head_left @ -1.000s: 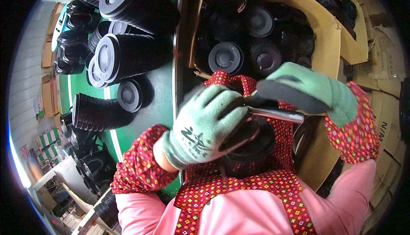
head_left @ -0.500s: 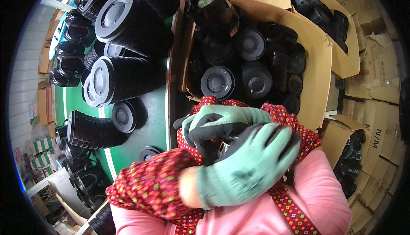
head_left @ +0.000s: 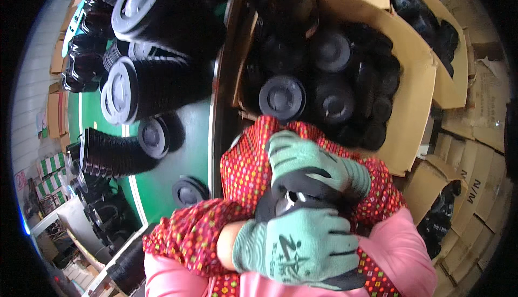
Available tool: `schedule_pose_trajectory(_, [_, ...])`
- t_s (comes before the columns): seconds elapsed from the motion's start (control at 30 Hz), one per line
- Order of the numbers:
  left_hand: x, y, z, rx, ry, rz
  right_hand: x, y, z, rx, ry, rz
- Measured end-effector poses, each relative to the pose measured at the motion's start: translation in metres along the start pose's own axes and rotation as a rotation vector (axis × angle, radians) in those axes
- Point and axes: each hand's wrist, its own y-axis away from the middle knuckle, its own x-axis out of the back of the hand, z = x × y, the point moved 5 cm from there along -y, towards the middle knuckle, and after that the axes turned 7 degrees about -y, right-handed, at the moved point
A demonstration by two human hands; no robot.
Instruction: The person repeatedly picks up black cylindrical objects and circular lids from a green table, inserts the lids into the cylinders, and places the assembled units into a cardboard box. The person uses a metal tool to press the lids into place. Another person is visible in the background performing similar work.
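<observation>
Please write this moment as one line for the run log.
left hand: grips black round part | right hand: on same part, above | behind: cardboard box of black parts | left: stacks of black cups on green table

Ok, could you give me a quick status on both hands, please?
Left hand and right hand both clamped on a black lid. Carton of lids just ahead.

Pots in a box, stacks to its left

The cardboard box [head_left: 415,75] holds pots [head_left: 283,98]; stacked pots [head_left: 145,89] lie on the table [head_left: 186,151] left of it.
</observation>
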Motion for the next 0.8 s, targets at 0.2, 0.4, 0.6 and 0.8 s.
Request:
schedule_pose_trajectory(0.2, [0.021,0.025,0.009,-0.091,0.262,0.152,0.003,-0.005,-0.043,-0.199,0.401,-0.095])
schedule_pose_trajectory(0.4, [0.014,0.030,-0.009,0.046,0.049,0.158,0.007,0.020,-0.015,-0.010,0.288,0.229])
schedule_pose_trajectory(0.6, [0.035,0.037,-0.001,0.094,-0.517,0.001,0.016,-0.009,-0.086,-0.274,0.684,0.252])
schedule_pose_trajectory(0.8, [0.086,0.153,-0.040,0.519,-0.836,0.340,-0.039,0.038,-0.112,-0.514,0.168,0.085])
